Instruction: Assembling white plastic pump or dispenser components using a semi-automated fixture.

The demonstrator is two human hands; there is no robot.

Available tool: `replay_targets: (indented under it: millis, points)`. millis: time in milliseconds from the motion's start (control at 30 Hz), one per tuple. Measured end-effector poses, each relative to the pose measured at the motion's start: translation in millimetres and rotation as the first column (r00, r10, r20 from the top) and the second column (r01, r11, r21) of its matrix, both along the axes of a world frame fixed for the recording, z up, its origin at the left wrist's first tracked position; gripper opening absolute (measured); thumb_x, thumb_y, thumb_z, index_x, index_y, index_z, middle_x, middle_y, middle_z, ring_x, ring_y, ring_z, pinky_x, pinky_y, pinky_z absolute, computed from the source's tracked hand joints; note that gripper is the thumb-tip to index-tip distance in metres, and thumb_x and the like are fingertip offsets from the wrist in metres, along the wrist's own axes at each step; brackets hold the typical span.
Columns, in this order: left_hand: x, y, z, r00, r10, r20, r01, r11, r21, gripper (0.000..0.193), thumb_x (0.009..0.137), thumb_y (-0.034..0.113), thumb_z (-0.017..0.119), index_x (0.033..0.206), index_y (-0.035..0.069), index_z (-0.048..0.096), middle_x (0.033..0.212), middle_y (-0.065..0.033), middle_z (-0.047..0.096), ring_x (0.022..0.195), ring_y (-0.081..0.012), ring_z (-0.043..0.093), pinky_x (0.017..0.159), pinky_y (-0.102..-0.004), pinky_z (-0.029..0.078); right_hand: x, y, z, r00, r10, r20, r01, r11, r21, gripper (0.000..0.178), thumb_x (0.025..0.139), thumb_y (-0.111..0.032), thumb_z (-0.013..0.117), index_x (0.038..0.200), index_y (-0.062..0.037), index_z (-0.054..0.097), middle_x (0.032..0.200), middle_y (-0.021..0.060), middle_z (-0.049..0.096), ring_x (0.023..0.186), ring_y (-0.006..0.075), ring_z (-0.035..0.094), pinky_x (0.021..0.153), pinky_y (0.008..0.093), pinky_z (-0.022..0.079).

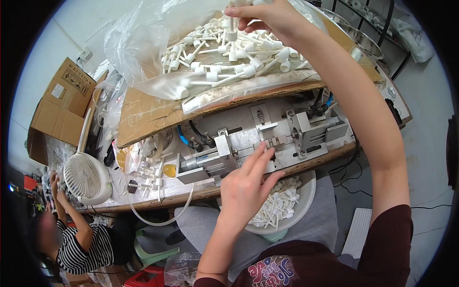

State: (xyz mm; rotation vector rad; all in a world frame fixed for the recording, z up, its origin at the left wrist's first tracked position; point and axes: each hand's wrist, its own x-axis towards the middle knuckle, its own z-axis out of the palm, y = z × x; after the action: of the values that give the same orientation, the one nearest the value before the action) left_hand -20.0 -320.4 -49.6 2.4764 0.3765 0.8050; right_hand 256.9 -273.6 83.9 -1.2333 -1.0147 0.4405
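Observation:
My right hand [272,21] is raised over a heap of white plastic caps with stems [229,52] at the far side. Its thumb and fingers pinch a white cap with a stem [232,31], partly cut off by the top edge. My left hand [245,186] is at the metal clamping fixture [253,141] on the bench. Its fingers are stretched out, with the thumb apart, and the fingertips reach the small block in the fixture's middle. I see nothing held in that hand.
Cardboard [143,112] and plastic film hold the heap above the fixture. Below the bench edge, a white basket [310,191] of small white parts sits at my lap. On the left are a white fan [87,177], a carton [64,103] and a co-worker in a striped shirt [86,246].

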Motion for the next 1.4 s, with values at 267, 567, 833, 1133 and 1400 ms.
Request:
replay_targets:
  millis: [267, 567, 833, 1133, 1400]
  points:
    - [0, 24, 21, 0.903, 0.067, 0.424, -0.041, 0.997, -0.07, 0.053, 0.074, -0.008, 0.077, 0.125, 0.0, 0.063, 0.128, -0.0171, 0.062, 0.102, -0.0213, 0.066, 0.079, -0.0321, 0.06, -93, -98, -46, 0.894, 0.305, -0.329, -0.31, 0.95, 0.04, 0.021, 0.092, -0.015, 0.069, 0.1, 0.005, 0.067, 0.071, 0.0058, 0.065, 0.064, 0.0113, 0.063, 0.054, 0.026, 0.05]
    - [-20, -5, 14, 0.955, -0.049, 0.293, 0.073, 0.995, -0.07, 0.043, 0.068, -0.012, 0.077, 0.109, -0.001, 0.071, 0.101, -0.0139, 0.069, 0.084, -0.0202, 0.068, 0.071, -0.03, 0.057, -117, -148, -101, 0.859, -0.015, -0.512, -0.02, 0.998, -0.063, 0.023, 0.093, -0.014, 0.069, 0.109, 0.0026, 0.066, 0.099, 0.0109, 0.071, 0.062, 0.007, 0.061, 0.049, 0.0195, 0.046]
    - [-5, -4, -17, 0.999, -0.002, -0.035, 0.011, 0.966, 0.257, 0.031, 0.075, 0.003, 0.078, 0.105, 0.004, 0.073, 0.113, -0.0094, 0.071, 0.074, -0.0202, 0.067, 0.064, -0.03, 0.054, -124, -177, -117, 0.964, -0.212, 0.162, 0.22, 0.975, -0.029, 0.016, 0.093, -0.007, 0.066, 0.106, 0.0001, 0.073, 0.106, 0.0032, 0.053, 0.073, 0.0072, 0.062, 0.06, 0.0191, 0.05]
    - [1, -1, -11, 0.993, 0.031, -0.115, 0.005, 0.953, 0.304, 0.029, 0.075, 0.008, 0.077, 0.104, 0.007, 0.074, 0.115, -0.0024, 0.071, 0.06, -0.0195, 0.06, 0.057, -0.0289, 0.048, -118, -187, -127, 0.624, -0.385, 0.68, 0.333, 0.918, 0.215, 0.028, 0.073, -0.004, 0.075, 0.101, -0.0018, 0.076, 0.093, 0.0123, 0.072, 0.081, 0.0211, 0.071, 0.068, 0.0287, 0.058]
    - [-10, -16, 2, 0.973, -0.136, 0.185, 0.203, 0.885, -0.418, 0.04, 0.069, -0.001, 0.083, 0.107, 0.0, 0.072, 0.102, -0.0118, 0.071, 0.079, -0.0157, 0.07, 0.07, -0.0269, 0.058, -130, -195, -137, 0.416, -0.232, 0.879, 0.178, 0.969, 0.171, 0.035, 0.073, -0.012, 0.068, 0.106, 0.0017, 0.072, 0.108, 0.0178, 0.069, 0.08, 0.0247, 0.071, 0.066, 0.0319, 0.06]
